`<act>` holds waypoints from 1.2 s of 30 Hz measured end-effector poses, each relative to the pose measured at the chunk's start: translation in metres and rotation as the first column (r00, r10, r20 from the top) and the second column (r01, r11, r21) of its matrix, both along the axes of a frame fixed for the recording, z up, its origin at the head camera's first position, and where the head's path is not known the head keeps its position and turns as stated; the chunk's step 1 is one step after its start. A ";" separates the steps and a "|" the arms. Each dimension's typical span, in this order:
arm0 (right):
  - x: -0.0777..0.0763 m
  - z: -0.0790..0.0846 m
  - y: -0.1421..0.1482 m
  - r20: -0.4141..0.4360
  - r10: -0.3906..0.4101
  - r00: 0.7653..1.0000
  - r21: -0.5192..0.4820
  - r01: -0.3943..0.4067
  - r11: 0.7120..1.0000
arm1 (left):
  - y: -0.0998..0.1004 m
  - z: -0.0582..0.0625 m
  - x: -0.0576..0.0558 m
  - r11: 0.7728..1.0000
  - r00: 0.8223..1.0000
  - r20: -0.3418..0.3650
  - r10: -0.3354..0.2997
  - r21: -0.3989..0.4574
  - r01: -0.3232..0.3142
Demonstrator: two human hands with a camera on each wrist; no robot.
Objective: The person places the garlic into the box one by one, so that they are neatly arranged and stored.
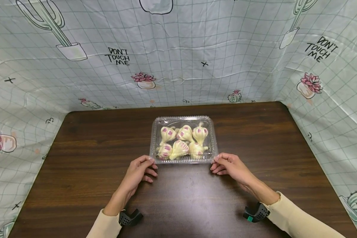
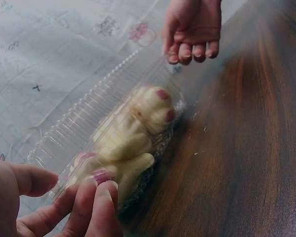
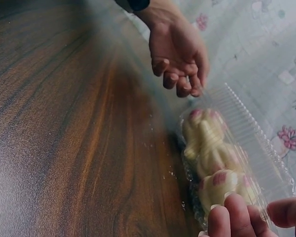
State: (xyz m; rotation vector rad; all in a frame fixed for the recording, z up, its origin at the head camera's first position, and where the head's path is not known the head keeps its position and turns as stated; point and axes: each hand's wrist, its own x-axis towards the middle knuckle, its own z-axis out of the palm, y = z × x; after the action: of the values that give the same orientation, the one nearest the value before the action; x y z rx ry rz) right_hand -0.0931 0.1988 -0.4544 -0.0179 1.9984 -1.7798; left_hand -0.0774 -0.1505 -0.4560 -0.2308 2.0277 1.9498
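A clear plastic clamshell container [image 1: 182, 118] sits on the brown table, holding several garlic bulbs [image 1: 180, 148], cream with purple patches. At its near left corner my left hand [image 1: 138, 171] pinches the rim between thumb and fingers. My right hand [image 1: 232, 168] pinches the near right corner in the same way. The left wrist view shows the ridged clear lid [image 2: 96, 101] over the bulbs, with the thumb and fingertips at its edge. In the right wrist view the bulbs [image 3: 212, 143] lie in a row behind the clear side wall. Whether the lid is latched cannot be told.
Dark wood-grain table [image 1: 101, 138] surrounds the container. A pale grid-patterned cloth [image 1: 178, 66] with cactus prints hangs behind the table and along both sides. A black wrist strap [image 1: 131, 218] is on the left wrist, another [image 1: 257, 212] on the right.
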 end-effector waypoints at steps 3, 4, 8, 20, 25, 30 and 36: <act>0.000 0.000 0.001 -0.011 0.000 1.000 0.013 0.000 1.000 | 0.000 0.001 0.001 1.000 1.000 -0.003 0.002 0.003 -0.002; 0.000 0.000 0.001 -0.011 -0.002 1.000 0.016 0.003 1.000 | 0.000 0.002 0.001 1.000 1.000 -0.004 0.002 0.004 -0.002; 0.000 0.000 0.001 -0.017 -0.009 1.000 0.028 0.009 1.000 | 0.000 0.003 0.001 1.000 1.000 -0.005 0.000 0.008 0.000; -0.001 -0.001 0.000 -0.032 -0.021 0.999 0.051 0.023 0.998 | 0.000 0.003 0.001 1.000 1.000 0.017 0.017 0.008 -0.017; -0.001 -0.001 -0.001 -0.029 -0.024 0.999 0.050 0.026 0.998 | 0.001 0.002 0.001 1.000 0.999 0.019 0.028 0.005 -0.028; -0.002 -0.001 -0.001 -0.032 -0.030 0.999 0.043 0.032 0.999 | 0.001 0.002 0.000 1.000 0.999 0.019 0.029 0.005 -0.029; -0.002 0.000 -0.002 -0.029 -0.036 0.999 0.048 0.038 0.998 | 0.000 0.001 0.000 1.000 1.000 0.018 0.025 0.011 -0.026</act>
State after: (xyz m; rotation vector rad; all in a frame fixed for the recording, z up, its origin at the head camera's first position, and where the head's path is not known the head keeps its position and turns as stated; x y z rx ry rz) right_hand -0.0953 0.1972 -0.4547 0.0100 2.0734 -1.7622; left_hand -0.0772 -0.1501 -0.4546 -0.2721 2.0116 1.9663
